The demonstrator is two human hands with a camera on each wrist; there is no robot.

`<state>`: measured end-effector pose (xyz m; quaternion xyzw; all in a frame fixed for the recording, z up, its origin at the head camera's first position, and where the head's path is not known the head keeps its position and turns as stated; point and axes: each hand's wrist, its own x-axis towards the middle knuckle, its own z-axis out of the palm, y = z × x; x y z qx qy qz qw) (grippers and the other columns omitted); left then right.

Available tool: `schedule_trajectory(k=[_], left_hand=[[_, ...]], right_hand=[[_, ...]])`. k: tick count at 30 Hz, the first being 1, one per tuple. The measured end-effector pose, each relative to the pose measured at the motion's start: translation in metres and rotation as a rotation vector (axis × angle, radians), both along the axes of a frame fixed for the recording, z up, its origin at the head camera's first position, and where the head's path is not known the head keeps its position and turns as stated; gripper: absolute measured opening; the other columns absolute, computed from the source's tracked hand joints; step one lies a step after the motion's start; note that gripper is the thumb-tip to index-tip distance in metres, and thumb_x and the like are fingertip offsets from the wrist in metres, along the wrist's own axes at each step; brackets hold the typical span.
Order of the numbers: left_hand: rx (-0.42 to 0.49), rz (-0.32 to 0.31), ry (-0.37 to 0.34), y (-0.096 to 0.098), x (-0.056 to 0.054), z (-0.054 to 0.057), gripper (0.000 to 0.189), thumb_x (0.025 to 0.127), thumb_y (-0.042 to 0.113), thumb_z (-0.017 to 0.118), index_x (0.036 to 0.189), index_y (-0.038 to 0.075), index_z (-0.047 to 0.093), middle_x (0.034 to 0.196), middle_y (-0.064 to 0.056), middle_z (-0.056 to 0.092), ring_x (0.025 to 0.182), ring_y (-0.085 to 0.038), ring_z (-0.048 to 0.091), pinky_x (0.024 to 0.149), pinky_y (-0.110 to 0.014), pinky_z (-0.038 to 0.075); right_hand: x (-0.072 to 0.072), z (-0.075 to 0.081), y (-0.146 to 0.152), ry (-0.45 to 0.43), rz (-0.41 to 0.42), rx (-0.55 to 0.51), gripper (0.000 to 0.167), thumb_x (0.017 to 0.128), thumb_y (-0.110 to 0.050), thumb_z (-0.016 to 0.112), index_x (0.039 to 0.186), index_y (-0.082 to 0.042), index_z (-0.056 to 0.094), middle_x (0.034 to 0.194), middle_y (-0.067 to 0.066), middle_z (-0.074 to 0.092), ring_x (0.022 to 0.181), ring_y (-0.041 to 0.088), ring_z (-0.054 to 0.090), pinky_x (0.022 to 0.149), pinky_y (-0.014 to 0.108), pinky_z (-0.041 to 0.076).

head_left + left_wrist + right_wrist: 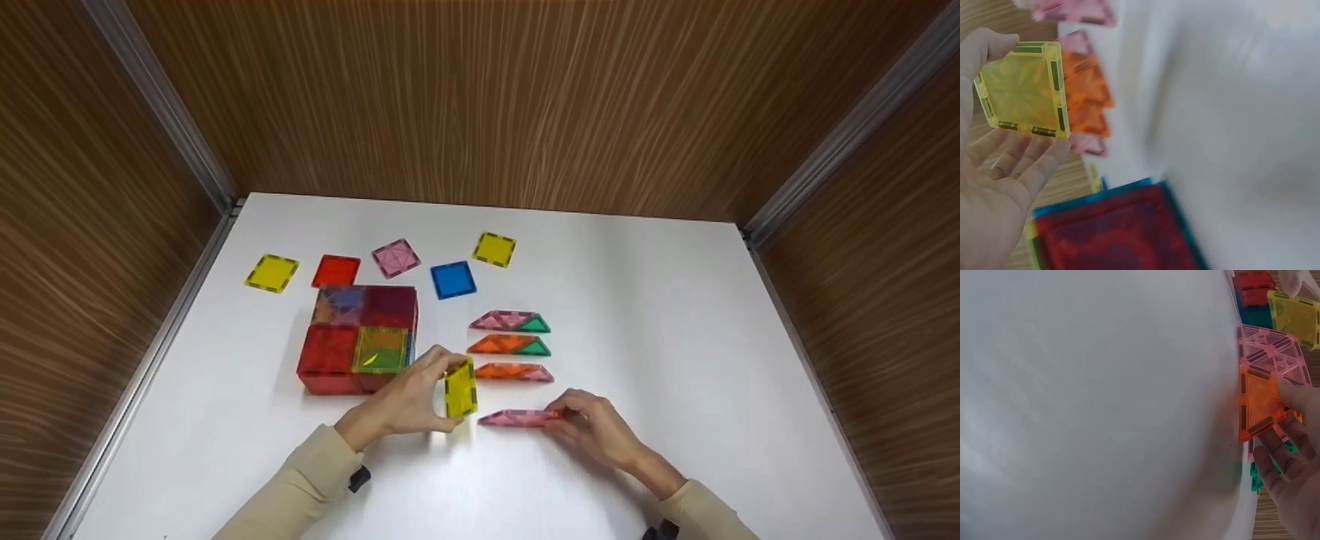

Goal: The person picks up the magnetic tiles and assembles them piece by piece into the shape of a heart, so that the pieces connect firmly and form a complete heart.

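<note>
- while the left hand spreads thumb and fingers to grip a yellow square tile by opposite edges, the right hand pinches the orange end of a pink strip
- the tile is upright, between the tile stack and the strip
- three similar strips line up beyond, on the white table

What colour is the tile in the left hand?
The tile is yellow, clearest in the left wrist view.
</note>
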<state>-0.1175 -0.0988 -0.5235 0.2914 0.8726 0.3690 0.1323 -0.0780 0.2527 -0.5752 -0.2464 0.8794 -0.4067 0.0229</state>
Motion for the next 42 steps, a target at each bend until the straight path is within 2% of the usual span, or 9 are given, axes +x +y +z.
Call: schedule_trajectory(k=[6,12,15,20,24,32,35,39,42], left_hand=[[-0.036,-0.008,-0.035,0.007,-0.001,-0.016,0.079,0.085,0.025,0.086,0.152,0.016,0.045,0.141,-0.004,0.051,0.13,-0.022,0.056,0.119,-0.046,0.049],[-0.068,-0.007,-0.066,0.013,0.002,-0.026,0.079,0.088,0.03,0.085,0.154,0.016,0.044,0.146,-0.006,0.05,0.136,-0.025,0.054,0.121,-0.049,0.046],[-0.074,0.017,-0.107,0.014,0.004,-0.026,0.081,0.088,0.032,0.086,0.156,0.021,0.043,0.148,-0.004,0.05,0.137,-0.024,0.053,0.122,-0.05,0.045],[-0.087,0.086,-0.23,0.017,0.004,-0.026,0.087,0.087,0.046,0.086,0.159,0.034,0.04,0.15,0.002,0.048,0.138,-0.021,0.049,0.12,-0.054,0.047],[-0.097,0.105,-0.265,0.017,0.005,-0.025,0.09,0.084,0.054,0.085,0.16,0.04,0.038,0.152,0.004,0.048,0.14,-0.021,0.048,0.121,-0.055,0.046],[-0.077,0.057,-0.208,0.016,0.004,-0.024,0.084,0.086,0.055,0.083,0.156,0.029,0.045,0.15,-0.001,0.049,0.138,-0.023,0.051,0.12,-0.054,0.046],[-0.088,0.067,-0.23,0.017,0.004,-0.023,0.085,0.086,0.056,0.083,0.157,0.031,0.044,0.155,-0.001,0.048,0.143,-0.025,0.049,0.121,-0.058,0.045],[-0.088,0.076,-0.262,0.018,0.003,-0.022,0.086,0.087,0.054,0.083,0.16,0.035,0.041,0.16,-0.001,0.046,0.149,-0.029,0.046,0.121,-0.061,0.043],[-0.09,0.036,-0.213,0.018,0.002,-0.021,0.084,0.089,0.047,0.083,0.16,0.029,0.041,0.155,-0.004,0.047,0.147,-0.029,0.048,0.121,-0.057,0.044]], right_hand=[[-0.002,0.0,-0.006,0.031,0.021,0.004,0.015,0.093,-0.015,0.081,0.106,-0.022,0.078,0.099,-0.007,0.076,0.089,0.001,0.066,0.08,0.023,0.059],[-0.003,-0.002,-0.012,0.05,0.057,-0.009,0.012,0.093,-0.014,0.08,0.104,-0.02,0.077,0.096,-0.001,0.076,0.088,0.004,0.066,0.079,0.025,0.059],[-0.003,-0.002,-0.016,0.038,0.065,-0.006,0.011,0.094,-0.016,0.08,0.104,-0.02,0.077,0.096,-0.003,0.076,0.088,0.004,0.067,0.079,0.025,0.059],[-0.002,-0.001,-0.022,0.017,0.064,0.012,0.013,0.094,-0.016,0.08,0.106,-0.021,0.078,0.099,-0.006,0.076,0.091,0.003,0.066,0.082,0.025,0.059],[-0.001,-0.002,-0.024,0.018,0.061,0.028,0.013,0.093,-0.016,0.081,0.105,-0.021,0.077,0.098,-0.007,0.075,0.089,0.001,0.063,0.079,0.023,0.057],[0.001,-0.001,-0.021,-0.02,0.095,0.019,0.009,0.096,-0.022,0.078,0.106,-0.022,0.077,0.099,-0.007,0.075,0.087,0.0,0.062,0.078,0.023,0.056],[0.0,0.0,-0.019,-0.038,0.092,0.0,0.012,0.099,-0.029,0.076,0.108,-0.022,0.077,0.101,-0.009,0.075,0.09,0.0,0.063,0.082,0.024,0.056],[-0.008,0.0,-0.013,0.085,0.025,-0.093,0.012,0.098,-0.018,0.076,0.108,-0.011,0.077,0.101,-0.003,0.076,0.089,0.006,0.067,0.081,0.029,0.059],[-0.02,0.001,-0.01,0.22,-0.083,-0.138,0.017,0.092,-0.006,0.079,0.109,-0.006,0.077,0.101,0.004,0.076,0.088,0.017,0.069,0.077,0.034,0.06]])
